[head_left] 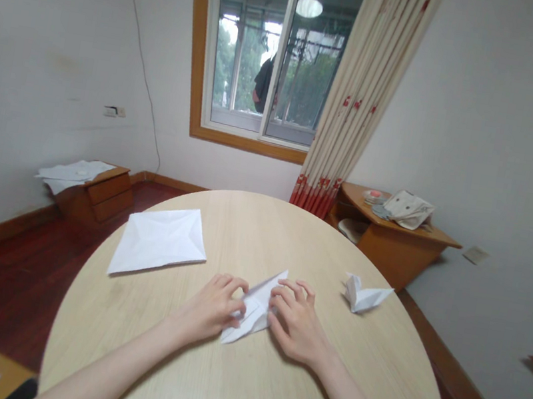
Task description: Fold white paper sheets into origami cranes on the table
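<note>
A partly folded white sheet of paper point(256, 311) lies on the round table in front of me, a loose flap raised along its near side. My left hand point(223, 300) grips its left part, fingers curled and thumb against the paper. On the right part, my right hand point(296, 315) has its bent fingers and thumb pressed at the edge. Some of the paper is hidden under my fingers. To the right sits a folded paper bird point(365, 296) with pointed ends. At the left lies a flat stack of white paper point(162, 242) with crease lines on top.
The pale round table point(260, 394) fills the foreground. Behind it at right is a wooden corner desk point(390, 246) with a cloth bag point(409, 210). A low cabinet point(108, 191) with papers stands at left. A curtain point(359, 93) hangs beside the window point(249, 55).
</note>
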`<state>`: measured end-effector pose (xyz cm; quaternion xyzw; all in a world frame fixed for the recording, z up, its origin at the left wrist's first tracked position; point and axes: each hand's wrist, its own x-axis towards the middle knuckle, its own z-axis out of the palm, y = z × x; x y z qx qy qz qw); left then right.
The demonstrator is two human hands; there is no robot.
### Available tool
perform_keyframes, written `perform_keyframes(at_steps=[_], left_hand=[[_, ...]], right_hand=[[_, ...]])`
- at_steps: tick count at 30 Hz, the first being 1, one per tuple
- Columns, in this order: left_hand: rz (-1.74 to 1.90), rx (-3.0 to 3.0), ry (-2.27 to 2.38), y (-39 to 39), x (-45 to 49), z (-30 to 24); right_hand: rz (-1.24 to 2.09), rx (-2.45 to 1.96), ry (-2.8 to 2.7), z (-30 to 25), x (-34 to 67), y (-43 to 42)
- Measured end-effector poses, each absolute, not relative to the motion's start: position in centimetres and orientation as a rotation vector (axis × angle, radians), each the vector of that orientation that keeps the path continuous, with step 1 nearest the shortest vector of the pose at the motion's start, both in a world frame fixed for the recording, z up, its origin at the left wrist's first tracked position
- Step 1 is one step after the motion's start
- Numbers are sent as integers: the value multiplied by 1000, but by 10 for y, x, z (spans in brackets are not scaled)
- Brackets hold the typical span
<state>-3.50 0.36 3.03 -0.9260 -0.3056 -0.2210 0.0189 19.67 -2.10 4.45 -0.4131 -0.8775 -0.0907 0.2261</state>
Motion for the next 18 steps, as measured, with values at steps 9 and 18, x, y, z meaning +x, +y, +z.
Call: perform_keyframes(at_steps=[9, 18], left_hand=[[-514, -2951, -801, 6, -36, 31], [-511, -2858, -935, -4, -28, 35]], right_hand=[[-150, -1138, -2371, 39, 194, -20], [-176, -1129, -2401, 33, 189, -21]])
